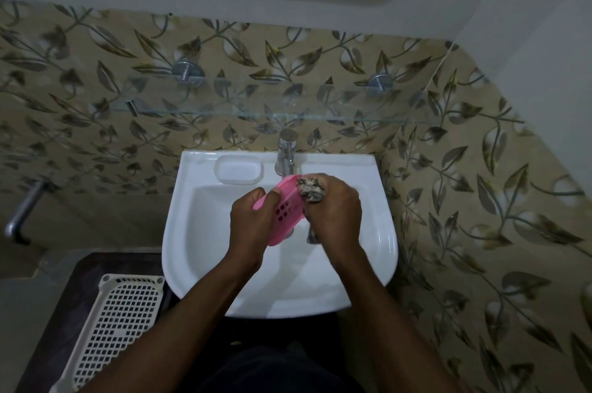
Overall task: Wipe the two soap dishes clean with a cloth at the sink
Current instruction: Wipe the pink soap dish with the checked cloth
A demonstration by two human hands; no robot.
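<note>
My left hand (251, 223) grips a pink soap dish (283, 210) with drain holes, held tilted over the white sink (198, 251). My right hand (333, 213) clutches a bunched grey patterned cloth (310, 189) and presses it against the dish's right end. A strip of the cloth hangs below my right hand. Only one pink dish is in sight. A moulded soap recess (239, 170) lies in the sink's back ledge, left of the tap.
A chrome tap (286, 152) stands at the back of the sink, just behind my hands. A glass shelf (288, 114) runs along the leaf-patterned wall above it. A white perforated basket (118, 325) lies lower left. A metal pipe (22, 213) juts out at far left.
</note>
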